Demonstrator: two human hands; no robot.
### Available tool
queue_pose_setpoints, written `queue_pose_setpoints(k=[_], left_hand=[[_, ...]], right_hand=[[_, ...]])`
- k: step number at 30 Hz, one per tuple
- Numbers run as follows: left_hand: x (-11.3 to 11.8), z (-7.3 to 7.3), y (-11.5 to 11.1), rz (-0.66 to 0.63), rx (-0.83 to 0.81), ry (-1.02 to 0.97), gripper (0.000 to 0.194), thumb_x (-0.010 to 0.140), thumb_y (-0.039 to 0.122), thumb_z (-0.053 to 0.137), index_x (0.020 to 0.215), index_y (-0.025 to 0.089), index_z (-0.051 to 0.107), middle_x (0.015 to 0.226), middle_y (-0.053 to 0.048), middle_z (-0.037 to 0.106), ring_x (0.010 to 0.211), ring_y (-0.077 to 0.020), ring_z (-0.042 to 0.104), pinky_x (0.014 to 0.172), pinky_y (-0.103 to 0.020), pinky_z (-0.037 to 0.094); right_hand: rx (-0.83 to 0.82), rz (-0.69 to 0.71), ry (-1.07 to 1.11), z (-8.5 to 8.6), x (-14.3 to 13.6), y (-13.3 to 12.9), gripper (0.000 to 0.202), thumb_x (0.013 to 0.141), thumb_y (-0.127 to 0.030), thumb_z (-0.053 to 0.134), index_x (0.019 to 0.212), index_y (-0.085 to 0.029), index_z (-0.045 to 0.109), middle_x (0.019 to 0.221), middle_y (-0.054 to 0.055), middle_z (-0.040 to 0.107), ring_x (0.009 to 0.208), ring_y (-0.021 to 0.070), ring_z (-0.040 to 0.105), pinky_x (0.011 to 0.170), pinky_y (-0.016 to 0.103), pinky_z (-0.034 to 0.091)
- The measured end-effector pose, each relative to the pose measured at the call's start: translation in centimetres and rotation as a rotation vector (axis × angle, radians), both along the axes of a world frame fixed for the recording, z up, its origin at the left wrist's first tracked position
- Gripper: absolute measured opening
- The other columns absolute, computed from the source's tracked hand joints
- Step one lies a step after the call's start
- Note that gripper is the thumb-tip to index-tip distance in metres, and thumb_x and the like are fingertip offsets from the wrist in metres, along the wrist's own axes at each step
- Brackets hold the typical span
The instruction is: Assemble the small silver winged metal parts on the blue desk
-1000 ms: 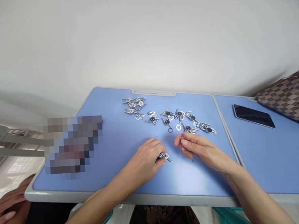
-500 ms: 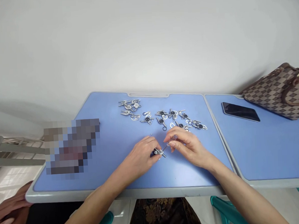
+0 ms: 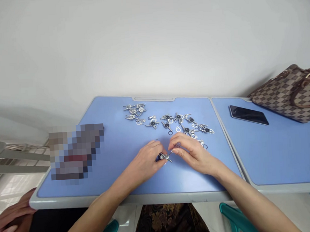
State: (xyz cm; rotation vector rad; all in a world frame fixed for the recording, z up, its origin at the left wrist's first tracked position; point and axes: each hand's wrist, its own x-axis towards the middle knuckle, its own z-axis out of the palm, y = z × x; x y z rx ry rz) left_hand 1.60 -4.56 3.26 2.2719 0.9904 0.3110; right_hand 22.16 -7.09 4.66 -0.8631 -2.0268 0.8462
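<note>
Holding a small metal part (image 3: pixel 166 157) in the narrow grip of the left hand (image 3: pixel 148 158), from nine o'clock, on or just over the blue desk (image 3: pixel 115 150). Pinching a thin tool (image 3: pixel 178 145) in the tight grip of the right hand (image 3: pixel 194 155), from three o'clock, with shaft slanting to the part. Facing metal fittings (image 3: pixel 167 125) strewn beyond, from eleven to one o'clock, and a phone (image 3: pixel 248 114) well apart at two.
</note>
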Motion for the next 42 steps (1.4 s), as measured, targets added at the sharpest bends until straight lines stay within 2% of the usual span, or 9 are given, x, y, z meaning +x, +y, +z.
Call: queue_pose_setpoints(k=[7,10,12,15,21,24,27,35,42], left_hand=[[0.0,-0.2,0.0,-0.009,0.035,-0.015,0.01,0.091,0.023,0.053,0.084,0.018,0.059,0.088,-0.003,0.061,0.087,-0.0207,0.056,0.078,-0.034,0.045],[0.1,-0.3,0.0,0.006,0.038,-0.013,0.022,0.094,0.029,0.05,0.075,0.018,0.055,0.083,-0.003,0.058,0.083,-0.0205,0.055,0.072,-0.033,0.044],[0.1,-0.3,0.0,0.006,0.035,-0.02,0.019,0.093,0.026,0.051,0.076,0.018,0.054,0.083,-0.003,0.058,0.084,-0.0205,0.055,0.073,-0.033,0.044],[0.0,-0.3,0.0,-0.001,0.036,-0.012,0.009,0.09,0.02,0.054,0.081,0.019,0.057,0.086,-0.003,0.059,0.087,-0.0208,0.055,0.076,-0.034,0.045],[0.0,-0.3,-0.1,0.003,0.038,0.004,0.016,0.091,0.023,0.053,0.077,0.018,0.056,0.084,-0.003,0.058,0.086,-0.0216,0.055,0.077,-0.035,0.046],[0.1,-0.2,-0.1,-0.004,0.02,-0.032,0.005,0.089,0.018,0.056,0.085,0.018,0.059,0.093,-0.004,0.063,0.094,-0.022,0.057,0.085,-0.037,0.046],[0.1,0.0,-0.2,0.003,-0.008,-0.036,0.007,0.086,0.015,0.057,0.091,0.019,0.062,0.098,-0.004,0.065,0.099,-0.0228,0.057,0.09,-0.038,0.046],[0.1,-0.2,-0.1,0.017,0.022,0.013,0.007,0.089,0.02,0.055,0.087,0.018,0.061,0.09,-0.004,0.062,0.09,-0.0219,0.057,0.081,-0.036,0.047],[-0.1,-0.5,0.0,-0.008,0.028,0.009,0.005,0.088,0.02,0.056,0.089,0.018,0.06,0.094,-0.005,0.063,0.094,-0.0228,0.058,0.087,-0.04,0.047]], right_hand=[[0.192,-0.012,-0.055,-0.2,-0.6,-0.5,0.017,0.099,-0.018,0.05,0.114,-0.02,0.057,0.096,0.005,0.064,0.087,0.0145,0.059,0.076,0.028,0.052],[0.331,-0.05,-0.122,-0.6,-1.1,-0.6,0.014,0.1,-0.024,0.049,0.107,-0.019,0.06,0.092,0.006,0.063,0.081,0.014,0.06,0.068,0.025,0.051],[0.376,-0.117,-0.162,-0.9,-1.4,-0.6,0.013,0.099,-0.028,0.051,0.099,-0.019,0.061,0.084,0.004,0.063,0.071,0.013,0.058,0.06,0.024,0.049],[0.371,-0.194,-0.154,-1.3,-1.5,-0.5,0.01,0.099,-0.025,0.051,0.097,-0.019,0.059,0.081,0.002,0.065,0.066,0.0121,0.059,0.058,0.024,0.047],[0.38,-0.091,-0.18,-0.8,-1.7,-0.6,0.018,0.1,-0.019,0.043,0.108,-0.02,0.059,0.087,0.004,0.069,0.072,0.0141,0.063,0.062,0.026,0.05],[0.311,-0.066,-0.192,-0.3,-1.3,-0.7,0.024,0.1,-0.017,0.039,0.118,-0.017,0.056,0.093,0.007,0.069,0.079,0.0162,0.064,0.068,0.029,0.052],[0.309,-0.092,-0.176,-0.3,-0.8,-0.6,0.029,0.099,-0.014,0.04,0.126,-0.017,0.052,0.099,0.008,0.07,0.085,0.0168,0.065,0.073,0.031,0.053],[0.428,-0.18,-0.258,-0.9,-1.2,-0.4,0.016,0.1,-0.026,0.048,0.106,-0.019,0.061,0.08,0.003,0.069,0.063,0.0124,0.059,0.057,0.025,0.046],[0.48,-0.35,-0.234,-1.3,-1.5,-0.2,0.015,0.098,-0.032,0.055,0.094,-0.019,0.061,0.07,0.0,0.067,0.057,0.011,0.058,0.053,0.024,0.043]])
